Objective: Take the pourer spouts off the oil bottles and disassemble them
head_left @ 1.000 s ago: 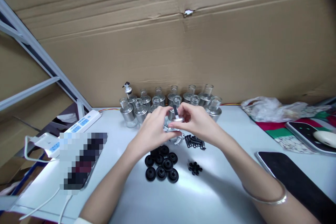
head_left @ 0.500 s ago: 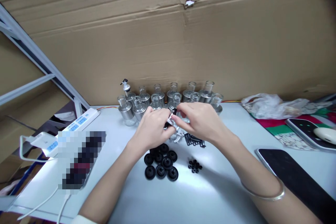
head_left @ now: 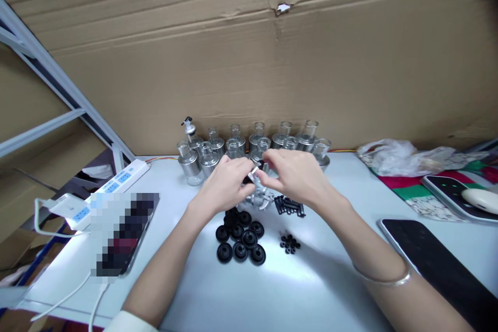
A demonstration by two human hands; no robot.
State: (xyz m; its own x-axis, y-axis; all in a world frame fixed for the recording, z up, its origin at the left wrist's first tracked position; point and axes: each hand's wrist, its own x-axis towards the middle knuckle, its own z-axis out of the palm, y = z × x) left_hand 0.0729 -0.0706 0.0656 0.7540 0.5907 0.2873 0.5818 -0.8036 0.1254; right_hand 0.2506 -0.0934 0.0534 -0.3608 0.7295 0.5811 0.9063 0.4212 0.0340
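My left hand (head_left: 227, 182) is closed around a small silver and black spout piece (head_left: 253, 172), most of it hidden by the fingers. Thumb and forefinger of my right hand (head_left: 293, 174) pinch at its far end, around a small black part (head_left: 260, 164). Beneath the hands lie loose silver spout pieces (head_left: 261, 199), partly covered. Black bar-shaped pieces (head_left: 290, 206) are grouped to their right. Nearer to me are a cluster of black round caps (head_left: 249, 238) and a small heap of black rings (head_left: 290, 244).
Glass bottles with silver sleeves (head_left: 190, 162) stand in two rows behind the hands; one carries a silver spout (head_left: 189, 127). A power strip (head_left: 124, 176) and a phone (head_left: 134, 238) lie left. Another dark device (head_left: 424, 254), a plastic bag (head_left: 404, 157) and patterned cloth are right.
Both hands stay together at the spout piece, its silver part now slightly more exposed. The right fingers have shifted a little. The whole view has moved slightly.
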